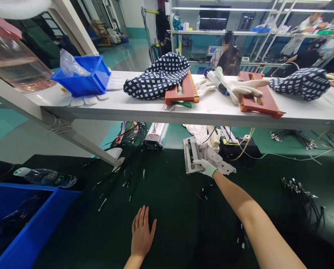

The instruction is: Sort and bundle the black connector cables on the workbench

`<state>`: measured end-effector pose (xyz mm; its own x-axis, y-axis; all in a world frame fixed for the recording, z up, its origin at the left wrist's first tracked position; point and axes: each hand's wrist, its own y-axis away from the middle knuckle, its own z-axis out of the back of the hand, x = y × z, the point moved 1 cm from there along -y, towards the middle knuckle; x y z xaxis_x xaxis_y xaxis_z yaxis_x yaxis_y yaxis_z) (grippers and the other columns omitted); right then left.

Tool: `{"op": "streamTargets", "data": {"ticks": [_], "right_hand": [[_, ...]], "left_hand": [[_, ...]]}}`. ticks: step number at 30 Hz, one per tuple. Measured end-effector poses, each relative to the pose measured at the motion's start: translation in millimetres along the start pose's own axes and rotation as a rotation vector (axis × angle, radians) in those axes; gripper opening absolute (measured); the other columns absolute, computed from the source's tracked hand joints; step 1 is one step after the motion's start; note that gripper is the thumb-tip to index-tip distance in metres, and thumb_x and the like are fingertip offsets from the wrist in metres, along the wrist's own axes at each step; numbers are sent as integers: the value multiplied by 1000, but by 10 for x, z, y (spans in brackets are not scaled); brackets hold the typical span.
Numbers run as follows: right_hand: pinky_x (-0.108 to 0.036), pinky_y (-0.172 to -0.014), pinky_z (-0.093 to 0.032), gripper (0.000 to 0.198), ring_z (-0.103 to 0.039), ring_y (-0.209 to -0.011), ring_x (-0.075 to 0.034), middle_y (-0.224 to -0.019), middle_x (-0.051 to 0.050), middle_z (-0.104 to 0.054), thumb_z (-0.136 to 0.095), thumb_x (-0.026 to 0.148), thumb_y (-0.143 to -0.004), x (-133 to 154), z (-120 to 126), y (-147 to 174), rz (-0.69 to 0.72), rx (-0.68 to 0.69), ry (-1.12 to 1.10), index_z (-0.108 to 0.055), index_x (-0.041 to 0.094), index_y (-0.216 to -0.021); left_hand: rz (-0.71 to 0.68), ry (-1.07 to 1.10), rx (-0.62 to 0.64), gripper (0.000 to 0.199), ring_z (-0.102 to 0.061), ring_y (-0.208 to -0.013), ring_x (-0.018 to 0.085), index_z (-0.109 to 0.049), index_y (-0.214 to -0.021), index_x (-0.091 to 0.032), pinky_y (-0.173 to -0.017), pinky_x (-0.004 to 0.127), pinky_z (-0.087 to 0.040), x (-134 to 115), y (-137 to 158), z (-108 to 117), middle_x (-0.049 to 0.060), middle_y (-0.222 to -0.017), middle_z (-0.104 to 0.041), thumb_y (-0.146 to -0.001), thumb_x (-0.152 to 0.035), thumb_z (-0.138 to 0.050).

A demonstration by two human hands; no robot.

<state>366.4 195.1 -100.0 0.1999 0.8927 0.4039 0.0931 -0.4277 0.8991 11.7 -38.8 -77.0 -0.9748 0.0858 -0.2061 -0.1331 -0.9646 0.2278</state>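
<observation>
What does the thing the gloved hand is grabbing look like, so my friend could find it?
Start at the long white shelf across the workbench and look under its middle, onto the dark green mat. There the gloved right hand grips a flat grey metal comb-like fixture. Unlike the orange toothed trays on the shelf, it is grey, with rows of slots.

We see a dark green mat [169,209] flecked with white scraps; our right hand [205,167] wears a white glove on a grey slotted jig [191,154]; our left hand [141,233] is bare. Above, a white shelf [144,108] carries navy cloths [158,76] checked in white, orange combs [183,91] and a blue bin [84,76]; another blue bin [29,228] sits lower left.
</observation>
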Motion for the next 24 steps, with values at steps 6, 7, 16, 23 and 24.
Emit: {"op": "streamTargets", "data": {"ticks": [6, 7, 16, 23, 24], "right_hand": [[-40, -86, -54, 32, -63, -99, -19, -113, -9, -63, -58, 36, -94, -175, 131, -292, 119, -238, 281, -59, 13, -117], [-44, -92, -51, 36, -60, -107, -22, -119, -10, -60, -59, 37, -93, -199, 140, -305, 151, -296, 340, -58, 14, -120], [-57, -114, -21, 91, -33, -136, -43, -145, -27, -36, -78, 35, -69, -265, 38, -227, 306, -429, 778, -37, 8, -146], [-35, -103, -44, 48, -57, -115, -19, -132, -14, -55, -46, 33, -93, -805, 440, 1202, 513, -269, 870, -45, 13, -137], [-35, -102, -45, 45, -58, -113, -19, -131, -13, -56, -45, 33, -94, -959, 485, 1528, 532, -237, 896, -48, 14, -134]], "left_hand": [[18, 14, 25, 66, -33, -142, 32, -19, -154, -17, -112, 52, -35, -14, -19, 24, 15, -151, -39, -96, -40, -43], [28, 19, 37, 65, -33, -142, 32, -21, -153, -17, -112, 52, -34, -19, -21, 35, 16, -151, -39, -96, -40, -42], [85, 34, 120, 58, -31, -143, 31, -38, -145, -9, -116, 49, -28, -100, -61, 138, 18, -149, -42, -96, -40, -40], [159, 51, 236, 60, -26, -143, 37, -39, -142, 1, -115, 54, -24, -234, -132, 298, 25, -149, -37, -97, -38, -35], [158, 48, 277, 59, -30, -141, 38, -42, -140, 0, -113, 55, -28, -334, -102, 345, 26, -147, -38, -96, -38, -36]]}}
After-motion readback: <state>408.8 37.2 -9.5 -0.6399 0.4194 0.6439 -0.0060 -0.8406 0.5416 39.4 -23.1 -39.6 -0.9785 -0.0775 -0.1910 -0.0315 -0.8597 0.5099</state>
